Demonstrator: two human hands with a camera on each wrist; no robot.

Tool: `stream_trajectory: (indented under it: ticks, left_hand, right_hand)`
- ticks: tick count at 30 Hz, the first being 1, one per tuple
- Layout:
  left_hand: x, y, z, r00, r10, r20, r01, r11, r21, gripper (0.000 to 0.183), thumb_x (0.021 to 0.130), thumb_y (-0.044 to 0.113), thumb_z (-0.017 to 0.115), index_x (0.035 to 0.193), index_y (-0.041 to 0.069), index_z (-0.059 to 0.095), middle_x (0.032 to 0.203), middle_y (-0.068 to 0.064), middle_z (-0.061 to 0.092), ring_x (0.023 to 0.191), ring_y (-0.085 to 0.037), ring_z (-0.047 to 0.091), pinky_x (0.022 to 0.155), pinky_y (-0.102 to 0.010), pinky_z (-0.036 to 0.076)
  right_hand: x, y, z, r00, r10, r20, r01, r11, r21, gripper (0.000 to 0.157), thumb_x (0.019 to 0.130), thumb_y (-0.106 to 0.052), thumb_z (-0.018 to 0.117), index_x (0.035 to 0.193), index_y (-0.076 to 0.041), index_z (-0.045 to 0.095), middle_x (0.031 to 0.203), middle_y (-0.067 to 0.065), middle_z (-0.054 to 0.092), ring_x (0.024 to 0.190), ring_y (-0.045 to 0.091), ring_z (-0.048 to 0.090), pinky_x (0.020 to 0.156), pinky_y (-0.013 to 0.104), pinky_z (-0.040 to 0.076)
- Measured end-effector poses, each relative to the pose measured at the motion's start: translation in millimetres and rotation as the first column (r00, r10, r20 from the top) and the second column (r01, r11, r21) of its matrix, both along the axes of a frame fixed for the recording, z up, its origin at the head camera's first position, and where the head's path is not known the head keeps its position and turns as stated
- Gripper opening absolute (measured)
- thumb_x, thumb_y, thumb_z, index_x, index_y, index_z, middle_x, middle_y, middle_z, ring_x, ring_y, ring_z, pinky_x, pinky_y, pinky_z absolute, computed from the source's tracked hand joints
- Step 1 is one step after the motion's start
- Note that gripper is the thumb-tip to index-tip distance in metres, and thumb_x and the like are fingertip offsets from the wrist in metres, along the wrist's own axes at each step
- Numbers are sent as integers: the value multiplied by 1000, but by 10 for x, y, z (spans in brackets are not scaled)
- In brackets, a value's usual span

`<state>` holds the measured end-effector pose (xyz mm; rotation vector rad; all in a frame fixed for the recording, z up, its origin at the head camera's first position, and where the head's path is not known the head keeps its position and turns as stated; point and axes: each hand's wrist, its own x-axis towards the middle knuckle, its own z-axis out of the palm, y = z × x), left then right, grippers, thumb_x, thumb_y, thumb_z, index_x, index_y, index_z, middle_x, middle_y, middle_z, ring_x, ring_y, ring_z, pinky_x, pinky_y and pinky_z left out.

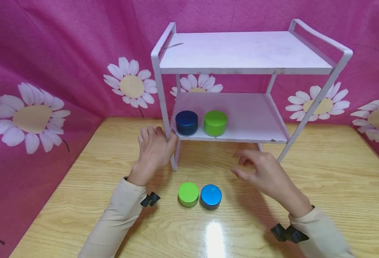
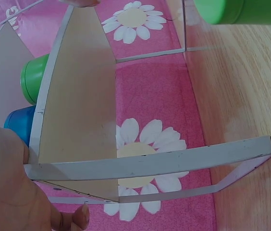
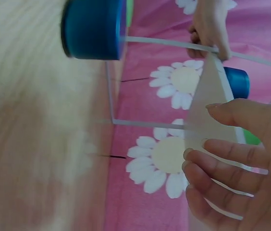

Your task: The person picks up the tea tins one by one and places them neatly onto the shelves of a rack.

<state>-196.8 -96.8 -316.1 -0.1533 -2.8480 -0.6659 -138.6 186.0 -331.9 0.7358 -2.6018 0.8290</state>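
Observation:
A white two-tier shelf rack (image 1: 247, 50) stands on the wooden table. My left hand (image 1: 155, 148) grips its front left post at lower-shelf height; in the left wrist view that hand (image 2: 10, 178) is partly cut off. On the lower shelf, a dark blue round tin (image 1: 186, 123) sits left of a green round tin (image 1: 215, 123). My right hand (image 1: 266, 172) hovers before the rack's right side, below the lower shelf, fingers loosely bent and holding nothing. Before the rack, another green tin (image 1: 188, 194) and a lighter blue tin (image 1: 211, 196) rest side by side on the table.
A pink cloth (image 1: 79, 43) printed with white daisies hangs behind the rack and along the sides. The wooden table (image 1: 337, 200) extends around the rack. Black wrist cameras (image 1: 150, 199) are worn at both sleeves. The upper shelf has a dark scratch near its left end.

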Motion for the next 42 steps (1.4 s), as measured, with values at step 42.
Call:
stream_trajectory:
  ticks: [42]
  left_hand:
    - [4,-3,15,1000,-8,24,8,1000,-12,47,97,41,30,87,-3,44,90,-19,38,90,-34,32,80,-45,24]
  right_hand:
    - [182,-386,-476,977,95,192,-131,974,186,58,87,-44,68,125,-1,59,120,14,62,110,28,60,91,43,48]
